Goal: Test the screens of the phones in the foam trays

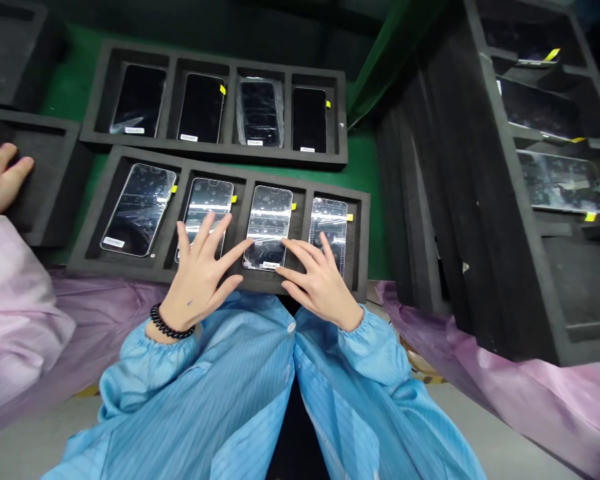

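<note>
A black foam tray [363, 230] lies in front of me with several slots, each holding a phone screen under glossy film with a yellow tab. My left hand [200, 273] is spread open over the second screen [211, 203], its index finger reaching the lower edge of the third screen [269, 223]. My right hand [316, 280] is open too, fingers on the tray's near rim between the third screen and the fourth screen [329, 227]. Neither hand holds anything. The first screen [139, 208] lies untouched at the left.
A second foam tray [340, 143] with several dark screens sits behind the first on a green surface. Stacked foam trays [510, 220] with filmed screens lean at the right. At the left, another person's hand [0, 177] and pink sleeve rest on a further tray.
</note>
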Available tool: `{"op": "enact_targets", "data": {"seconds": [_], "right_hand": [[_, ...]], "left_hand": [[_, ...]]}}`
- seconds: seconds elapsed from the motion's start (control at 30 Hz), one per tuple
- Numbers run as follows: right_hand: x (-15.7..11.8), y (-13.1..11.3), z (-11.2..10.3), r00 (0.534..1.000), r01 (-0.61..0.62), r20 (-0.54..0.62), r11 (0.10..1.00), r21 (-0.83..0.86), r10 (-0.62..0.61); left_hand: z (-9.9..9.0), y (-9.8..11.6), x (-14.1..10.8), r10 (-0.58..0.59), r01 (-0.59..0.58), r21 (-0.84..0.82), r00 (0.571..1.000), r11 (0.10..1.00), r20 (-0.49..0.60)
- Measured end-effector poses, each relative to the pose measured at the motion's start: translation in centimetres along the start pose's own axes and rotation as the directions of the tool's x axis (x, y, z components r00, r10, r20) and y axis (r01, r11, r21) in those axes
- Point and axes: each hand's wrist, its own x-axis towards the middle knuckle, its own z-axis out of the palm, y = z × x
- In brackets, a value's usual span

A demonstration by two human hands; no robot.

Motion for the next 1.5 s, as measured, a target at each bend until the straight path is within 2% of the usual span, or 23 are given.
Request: {"op": "enact_targets", "data": {"seconds": [0.13,0.23,0.47,0.53,0.6,0.73,0.9,1.03,1.17,1.3,1.4,1.5], "right_hand": [[0.9,-0.6,0.4,0.998,0.029,0.049,0.999,-0.016,-0.028],[1.3,-0.9,0.4,0.996,0.049,0.074,0.999,-0.02,-0.048],[0.1,-0.1,-1.3,0.999,-0.027,-0.023,1.0,-0.003,0.027],[-0.5,0.2,-1.7,0.998,-0.055,-0.044,0.998,-0.02,0.054],[-1.1,0.5,-2.1,0.994,-0.082,-0.071,0.996,-0.03,0.079],[-2.3,0.9,-2.3,0.981,-0.143,-0.135,0.99,-0.009,0.14],[-3.6,1.6,-2.4,0.964,-0.218,-0.15,0.976,0.019,0.219],[-4.1,2.4,-2.8,0.951,-0.244,-0.192,0.97,0.02,0.243],[-4.3,2.6,-2.9,0.948,-0.253,-0.197,0.967,0.017,0.251],[-3.9,1.9,-2.1,0.968,-0.197,-0.149,0.98,0.032,0.2],[-3.4,1.2,-1.5,0.983,-0.143,-0.111,0.989,0.049,0.147],[-3.3,0.9,-1.1,0.986,-0.126,-0.103,0.991,0.051,0.131]], "left_hand": [[-0.8,0.1,0.0,-0.051,0.051,0.003,0.999,0.999,-0.016],[-0.9,0.3,1.0,-0.074,0.074,0.014,0.997,0.997,0.009],[-0.9,-0.9,4.7,-0.045,0.039,0.041,0.986,0.998,0.162],[-1.3,-1.0,5.4,-0.034,0.026,0.053,0.987,0.998,0.16],[-1.7,-0.8,5.6,0.0,-0.007,0.064,0.994,0.998,0.111],[-1.4,-0.1,4.4,0.08,-0.08,0.07,0.997,0.994,0.002],[-0.3,-0.1,2.4,0.062,-0.064,0.06,0.998,0.996,0.034],[-0.6,-0.4,1.8,0.025,-0.026,-0.009,0.999,1.0,-0.022],[-0.6,-0.5,1.4,0.049,-0.05,-0.035,0.998,0.998,-0.035],[0.2,0.1,1.1,0.153,-0.156,-0.073,0.987,0.985,-0.04],[0.9,0.8,1.3,0.268,-0.27,-0.086,0.963,0.959,-0.03],[1.4,1.2,1.4,0.328,-0.328,-0.08,0.945,0.941,-0.018]]}}
